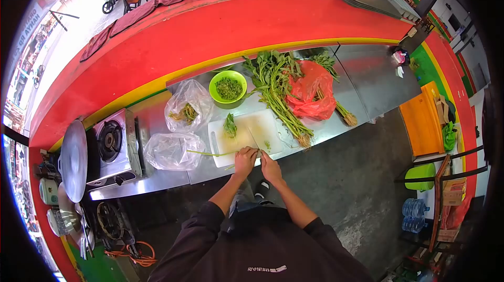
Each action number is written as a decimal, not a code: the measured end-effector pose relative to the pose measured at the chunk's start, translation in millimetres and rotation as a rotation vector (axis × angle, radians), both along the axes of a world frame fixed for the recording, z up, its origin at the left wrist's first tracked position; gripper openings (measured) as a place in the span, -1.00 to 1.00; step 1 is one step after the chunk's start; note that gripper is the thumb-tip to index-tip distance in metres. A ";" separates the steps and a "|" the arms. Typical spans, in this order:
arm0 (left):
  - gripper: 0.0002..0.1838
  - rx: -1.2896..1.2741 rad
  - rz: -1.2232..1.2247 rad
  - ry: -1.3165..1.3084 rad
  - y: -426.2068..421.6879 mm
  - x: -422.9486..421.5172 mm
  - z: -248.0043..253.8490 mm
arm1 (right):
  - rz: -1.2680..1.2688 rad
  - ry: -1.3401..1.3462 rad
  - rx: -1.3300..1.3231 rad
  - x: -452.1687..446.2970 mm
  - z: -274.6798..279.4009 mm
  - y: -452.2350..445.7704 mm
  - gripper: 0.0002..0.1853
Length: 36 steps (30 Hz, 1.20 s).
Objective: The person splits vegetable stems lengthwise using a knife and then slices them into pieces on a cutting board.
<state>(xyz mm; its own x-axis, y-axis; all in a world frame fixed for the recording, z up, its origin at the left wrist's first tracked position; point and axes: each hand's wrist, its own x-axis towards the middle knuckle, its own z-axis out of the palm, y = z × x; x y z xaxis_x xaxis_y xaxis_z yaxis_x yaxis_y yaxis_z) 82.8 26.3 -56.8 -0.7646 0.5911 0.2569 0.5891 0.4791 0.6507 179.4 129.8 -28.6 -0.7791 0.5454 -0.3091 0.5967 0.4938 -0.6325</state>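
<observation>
My left hand (245, 161) is closed around a thin green stem (210, 153) whose free end sticks out leftward past the cutting board (214, 134). Gripped in my right hand (271, 169) is a knife (254, 137), its blade slanting up and left over the white board. A leafy green piece (230, 126) lies on the board's upper left, and small chopped bits (267, 145) lie to the right of the blade. Behind the board stands a lime-green bowl (213, 92) of chopped greens. Long leafy stalks with roots (281, 109) rest along the board's right side.
A red plastic bag (312, 93) lies over more greens at right. Two clear plastic bags (176, 152) sit left of the board, one holding trimmings (185, 115). Further left are a gas stove (110, 140) and a large round metal lid (74, 161). A red wall (252, 17) borders the steel counter.
</observation>
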 end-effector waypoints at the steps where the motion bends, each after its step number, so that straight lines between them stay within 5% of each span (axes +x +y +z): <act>1: -0.84 0.001 -0.004 0.001 -0.3 0.0 0.9 | -0.005 -0.006 0.010 -1.9 -0.6 -0.7 -0.58; 36: -0.85 -0.017 -0.021 -0.016 -2.5 0.5 1.5 | 0.027 0.037 0.050 -4.4 4.3 -1.9 -0.58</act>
<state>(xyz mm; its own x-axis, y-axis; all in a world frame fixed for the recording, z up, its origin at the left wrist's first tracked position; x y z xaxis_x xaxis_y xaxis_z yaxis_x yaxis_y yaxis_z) 83.3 23.8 -55.2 -0.7562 0.6110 0.2341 0.5883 0.4783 0.6520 175.1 127.9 -24.3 -0.8045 0.5377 -0.2523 0.5589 0.5414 -0.6281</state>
